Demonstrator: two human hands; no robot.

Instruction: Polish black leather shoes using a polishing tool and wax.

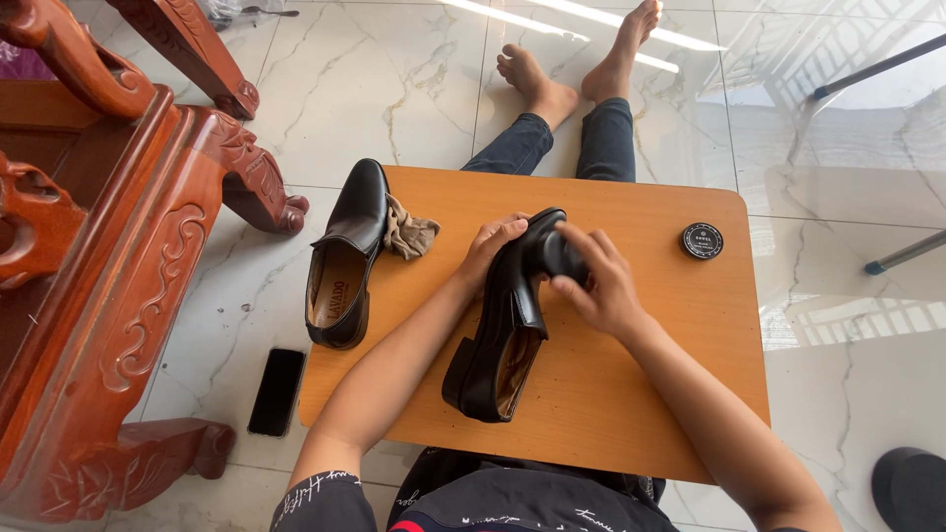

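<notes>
— What are the hands doing?
— The left hand wraps its fingers over the toe of a black leather shoe, steadying it. The right hand is curled around a dark round thing, pressed against the shoe's upper; I cannot tell whether it is a brush or a sponge.

— How does the shoe look?
— A glossy black slip-on with a low heel and a tan lining, tipped on its side near the middle of the small wooden table, heel toward the near edge.

— How many shoes?
— Two. The second shoe sits upright at the table's left edge, partly overhanging it, with one crumpled beige cloth touching it.

— Anything else?
— One round black tin, lid on, near the far right corner. One dark phone lies on the marble floor by the left edge, beside carved red wooden furniture.

— And the arms?
— Both forearms reach in from the near edge, bare, converging on the shoe
</notes>
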